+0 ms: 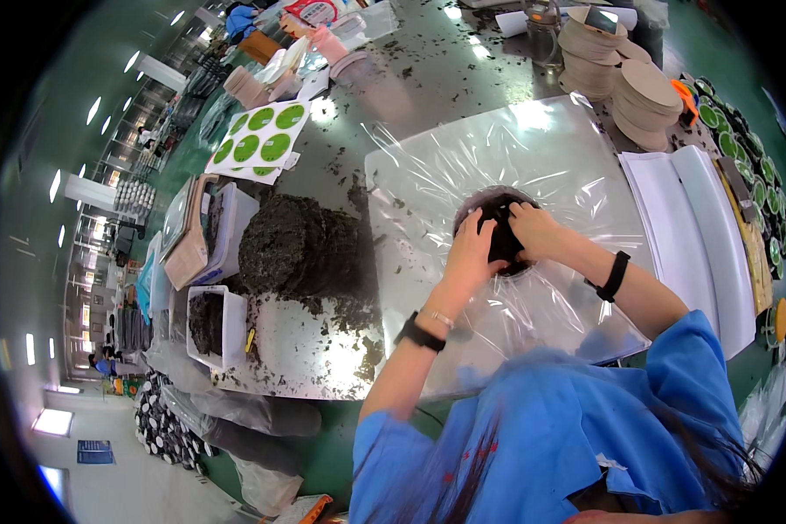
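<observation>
Two hands (469, 259); two wristbands (617, 276); one bracelet (442, 319)

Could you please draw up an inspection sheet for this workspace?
Surface: shiny grey metal table, strewn with small dark flakes.
Job's things: round dark mass, surrounded by wrinkled clear plastic film; thick, rough, dark stack to its left.
Clutter: white sheets with round green labels; stacked round beige discs; white rectangular plastic tub holding dark material; slim yellow tool beside it.
Hands: left hand and right hand both touch the dark mass, fingers bent; firmness of grip cannot be told.
Cables: thin dark cord-like line below the near edge; cannot confirm.
Surroundings: green floor; heap of round black-and-white items, lower left.
</observation>
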### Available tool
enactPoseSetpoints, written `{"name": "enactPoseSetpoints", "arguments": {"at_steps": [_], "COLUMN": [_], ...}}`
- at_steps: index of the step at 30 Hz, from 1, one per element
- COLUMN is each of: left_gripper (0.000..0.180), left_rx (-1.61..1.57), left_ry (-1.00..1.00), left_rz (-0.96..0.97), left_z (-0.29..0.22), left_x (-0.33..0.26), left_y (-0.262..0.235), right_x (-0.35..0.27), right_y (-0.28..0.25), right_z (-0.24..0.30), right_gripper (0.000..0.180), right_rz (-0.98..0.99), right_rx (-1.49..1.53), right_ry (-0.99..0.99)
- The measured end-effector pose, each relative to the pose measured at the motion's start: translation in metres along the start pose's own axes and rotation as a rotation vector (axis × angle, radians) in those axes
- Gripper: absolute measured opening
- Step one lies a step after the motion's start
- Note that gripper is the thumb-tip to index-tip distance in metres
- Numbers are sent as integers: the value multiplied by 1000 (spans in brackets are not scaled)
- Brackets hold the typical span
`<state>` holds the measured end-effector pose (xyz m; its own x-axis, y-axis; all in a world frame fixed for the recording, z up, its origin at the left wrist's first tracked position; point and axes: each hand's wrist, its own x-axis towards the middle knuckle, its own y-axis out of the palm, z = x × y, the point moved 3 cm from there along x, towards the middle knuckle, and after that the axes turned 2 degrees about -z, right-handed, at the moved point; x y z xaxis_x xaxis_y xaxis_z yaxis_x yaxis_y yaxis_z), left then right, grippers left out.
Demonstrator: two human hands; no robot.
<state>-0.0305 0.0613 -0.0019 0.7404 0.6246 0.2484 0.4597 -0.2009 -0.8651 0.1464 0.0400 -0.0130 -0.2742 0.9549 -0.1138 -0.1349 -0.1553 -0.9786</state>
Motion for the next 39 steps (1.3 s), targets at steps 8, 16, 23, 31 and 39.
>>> {"name": "enactPoseSetpoints", "arguments": {"at_steps": [8,16,23,31,39], "left_gripper": [49,62,36,30,32], "left_rx": [126,874,375,-110,-1438], "left_ry": [-550,-479,-490,-285,-372], "left_rz": [200,-365,-430,-820,-242], "left_z": [11,122,175,25,-57], "left_x": [-134,-132,-143,-57,-7], "left_y": [-98,-247,-295,-260,-99], "right_x": [-59,-56,-54,-63,-53], "right_y": [-5,-8,-17,-106,-141], "right_z": [-30,-23,-15,15,1], "right_gripper": [87,80,82,85,105], "right_rz": [32,0,60,-438,-757], "right_rx": [132,100,132,606,605], "right_ry": [2,-28,1,-16,174]}}
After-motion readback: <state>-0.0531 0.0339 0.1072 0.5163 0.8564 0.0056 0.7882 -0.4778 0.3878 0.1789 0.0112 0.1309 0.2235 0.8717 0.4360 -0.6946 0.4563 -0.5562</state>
